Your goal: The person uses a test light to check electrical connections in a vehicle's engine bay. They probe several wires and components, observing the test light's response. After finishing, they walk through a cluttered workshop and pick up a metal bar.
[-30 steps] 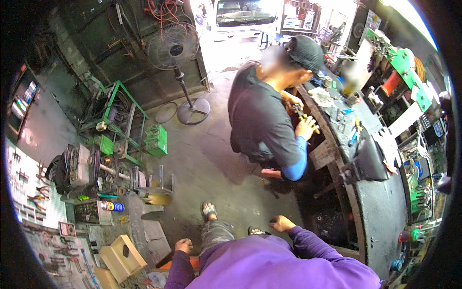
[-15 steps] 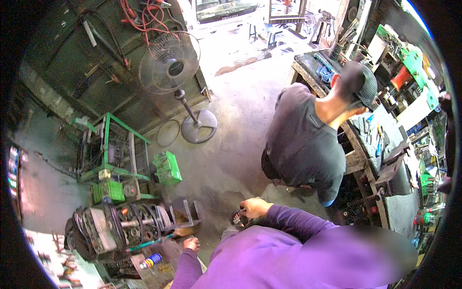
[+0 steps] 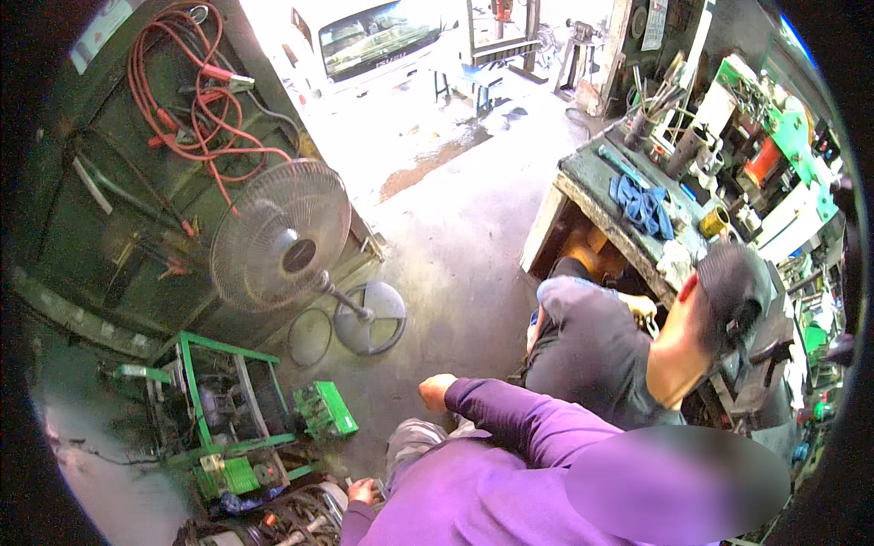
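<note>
Both my arms, in purple sleeves, reach toward the left from the lower part of the view. My right hand (image 3: 438, 392) is curled closed above the floor, beside a knee in light trousers (image 3: 414, 441); whatever lies inside its fingers is hidden. Lower down, my left hand (image 3: 364, 492) is closed with bent fingers, next to dark machine parts (image 3: 309, 514) at the bottom edge. Something small and pale shows at its fingertips, too small to name.
A co-worker in a dark shirt (image 3: 592, 364) bends low beside the workbench (image 3: 583, 173), which bears a blue cloth (image 3: 642, 205) and tools. On the left stand a pedestal fan (image 3: 282, 237), a green metal frame (image 3: 228, 391) and a green box (image 3: 325, 409). Red cables (image 3: 137, 64) hang above.
The view has swung, so the fan and green frame sit lower. My right hand has moved slightly left and the dark item at it no longer shows. The co-worker has bent down by the bench.
</note>
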Tool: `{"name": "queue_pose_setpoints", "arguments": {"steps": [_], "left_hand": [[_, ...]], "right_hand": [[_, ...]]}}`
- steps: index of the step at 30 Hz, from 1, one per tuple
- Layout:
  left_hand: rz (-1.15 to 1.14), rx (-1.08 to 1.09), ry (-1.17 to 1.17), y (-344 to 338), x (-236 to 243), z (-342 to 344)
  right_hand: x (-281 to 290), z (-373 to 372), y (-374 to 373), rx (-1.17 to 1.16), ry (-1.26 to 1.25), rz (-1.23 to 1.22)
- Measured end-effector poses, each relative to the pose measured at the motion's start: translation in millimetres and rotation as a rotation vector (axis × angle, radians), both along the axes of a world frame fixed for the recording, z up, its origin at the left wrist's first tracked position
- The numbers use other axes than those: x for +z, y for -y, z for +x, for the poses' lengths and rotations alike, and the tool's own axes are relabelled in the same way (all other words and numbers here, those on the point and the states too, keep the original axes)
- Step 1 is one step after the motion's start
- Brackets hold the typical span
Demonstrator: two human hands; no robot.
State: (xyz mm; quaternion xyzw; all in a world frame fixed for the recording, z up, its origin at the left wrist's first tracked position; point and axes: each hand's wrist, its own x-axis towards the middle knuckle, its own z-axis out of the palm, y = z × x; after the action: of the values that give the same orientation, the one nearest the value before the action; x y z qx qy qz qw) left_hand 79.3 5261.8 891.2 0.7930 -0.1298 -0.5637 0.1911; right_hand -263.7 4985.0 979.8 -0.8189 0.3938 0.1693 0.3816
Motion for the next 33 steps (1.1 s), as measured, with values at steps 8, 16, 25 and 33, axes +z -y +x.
{"name": "queue_pose_setpoints", "arguments": {"steps": [8,16,25,33], "left_hand": [[0.133,-0.141,0.007,138.9,-7.6,29.3],[-0.047,-0.356,-0.020,347.4,-2.2,-2.1],[-0.027,-0.141,-0.041,461.6,-54.5,-47.9],[0.121,-0.398,0.013,565.5,-54.6,-152.3]], "right_hand": [[-21.5,-25.6,130.4,-0.247,-0.056,0.039],[-56.3,-101.5,217.3,-0.647,-0.043,0.107],[-108.1,-213.5,343.4,-0.906,-0.035,0.172],[-71.7,-346.7,518.9,-0.882,-0.112,0.112]]}}
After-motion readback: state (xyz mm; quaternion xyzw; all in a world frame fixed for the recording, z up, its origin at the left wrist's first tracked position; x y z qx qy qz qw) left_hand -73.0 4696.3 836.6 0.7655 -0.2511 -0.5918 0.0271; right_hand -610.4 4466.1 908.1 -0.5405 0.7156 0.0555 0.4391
